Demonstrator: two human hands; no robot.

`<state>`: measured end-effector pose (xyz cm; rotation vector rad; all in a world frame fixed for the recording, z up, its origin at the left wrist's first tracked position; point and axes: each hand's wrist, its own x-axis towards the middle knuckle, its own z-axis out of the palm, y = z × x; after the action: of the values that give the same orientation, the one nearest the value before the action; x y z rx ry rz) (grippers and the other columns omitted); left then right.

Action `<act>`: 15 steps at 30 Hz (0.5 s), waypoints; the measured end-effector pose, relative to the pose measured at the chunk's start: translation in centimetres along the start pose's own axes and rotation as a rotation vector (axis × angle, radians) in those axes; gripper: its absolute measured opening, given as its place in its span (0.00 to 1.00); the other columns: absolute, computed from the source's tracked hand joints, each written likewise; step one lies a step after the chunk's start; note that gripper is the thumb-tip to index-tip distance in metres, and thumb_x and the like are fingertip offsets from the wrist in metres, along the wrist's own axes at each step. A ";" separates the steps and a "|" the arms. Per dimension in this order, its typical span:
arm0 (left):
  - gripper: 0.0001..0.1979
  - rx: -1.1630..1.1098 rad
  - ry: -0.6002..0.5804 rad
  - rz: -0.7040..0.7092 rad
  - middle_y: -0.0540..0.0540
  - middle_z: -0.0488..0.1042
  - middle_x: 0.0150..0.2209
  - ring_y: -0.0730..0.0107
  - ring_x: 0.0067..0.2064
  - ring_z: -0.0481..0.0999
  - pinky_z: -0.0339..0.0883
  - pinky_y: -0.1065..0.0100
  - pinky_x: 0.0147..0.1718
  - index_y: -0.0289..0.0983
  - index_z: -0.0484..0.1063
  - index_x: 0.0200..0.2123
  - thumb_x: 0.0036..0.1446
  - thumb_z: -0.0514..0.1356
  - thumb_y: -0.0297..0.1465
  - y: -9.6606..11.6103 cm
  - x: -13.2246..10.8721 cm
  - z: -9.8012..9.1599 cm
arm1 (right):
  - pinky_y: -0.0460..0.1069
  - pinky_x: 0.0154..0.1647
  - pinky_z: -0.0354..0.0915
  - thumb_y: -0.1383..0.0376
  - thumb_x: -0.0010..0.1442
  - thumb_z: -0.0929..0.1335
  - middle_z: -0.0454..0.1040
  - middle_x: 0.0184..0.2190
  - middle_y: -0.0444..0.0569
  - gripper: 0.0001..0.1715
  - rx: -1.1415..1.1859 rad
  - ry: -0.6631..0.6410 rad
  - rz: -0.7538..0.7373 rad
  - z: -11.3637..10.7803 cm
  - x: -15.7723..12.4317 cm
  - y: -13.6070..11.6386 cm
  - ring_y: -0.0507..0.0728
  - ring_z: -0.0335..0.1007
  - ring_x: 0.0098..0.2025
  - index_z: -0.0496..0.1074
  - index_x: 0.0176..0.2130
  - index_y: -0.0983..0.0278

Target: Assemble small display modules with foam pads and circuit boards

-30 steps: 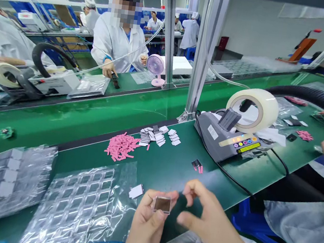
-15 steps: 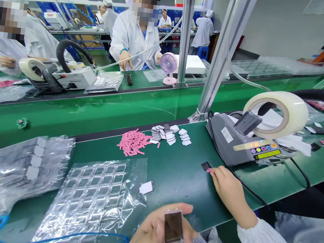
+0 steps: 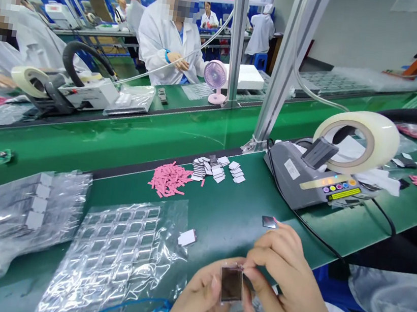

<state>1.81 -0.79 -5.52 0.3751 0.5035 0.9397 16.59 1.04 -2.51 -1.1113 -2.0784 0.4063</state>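
Note:
A small square dark screen with a clear rim (image 3: 232, 284) rests in my left hand (image 3: 201, 293), thumb on its left edge and fingers behind it. Thumb and forefinger of my right hand (image 3: 284, 278) are pinched together at the screen's upper right corner; what is between them is too small to make out. Just beyond my right hand, a small black piece (image 3: 269, 222) lies on the green bench with a bit of pink at its edge. A white-faced small panel (image 3: 187, 237) lies on the bench to the left.
A clear compartment tray (image 3: 112, 245) and bagged trays (image 3: 39, 200) lie at left. Pink strips (image 3: 170, 179) and white pieces (image 3: 210, 167) are piled near the bench's back edge. A tape dispenser (image 3: 294, 177) with a large roll stands at right. Across the divider sits a co-worker (image 3: 174, 34).
My right hand has moved from the black piece on the bench down to the corner of the screen in my left hand. The black piece has turned slightly.

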 end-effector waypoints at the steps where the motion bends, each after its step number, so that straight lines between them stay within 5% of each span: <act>1: 0.22 0.005 0.017 0.007 0.45 0.75 0.24 0.71 0.29 0.70 0.61 0.68 0.35 0.30 0.77 0.41 0.51 0.62 0.43 0.0 0.0 0.0 | 0.58 0.51 0.50 0.75 0.59 0.61 0.65 0.28 0.42 0.10 -0.009 0.000 0.007 0.4 0.1 0.1 0.53 0.61 0.33 0.62 0.31 0.61; 9: 0.17 0.060 0.030 0.045 0.46 0.72 0.25 0.71 0.31 0.69 0.60 0.69 0.34 0.31 0.77 0.29 0.53 0.62 0.41 -0.2 -0.2 -0.3 | 0.59 0.50 0.53 0.74 0.58 0.62 0.66 0.27 0.41 0.10 0.025 0.011 0.073 1.5 0.3 0.2 0.52 0.61 0.32 0.64 0.29 0.61; 15: 0.14 -0.215 0.099 -0.088 0.45 0.77 0.28 0.70 0.31 0.73 0.63 0.64 0.40 0.34 0.78 0.38 0.53 0.62 0.37 -0.6 -0.3 -2.6 | 0.45 0.34 0.65 0.67 0.58 0.65 0.68 0.28 0.41 0.02 0.226 -0.340 0.418 2.5 3.1 4.1 0.50 0.67 0.32 0.66 0.32 0.61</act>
<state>0.62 -1.14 -7.93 0.1119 0.5000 0.9199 16.06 6.12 -5.16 -1.4116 -2.0052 1.0705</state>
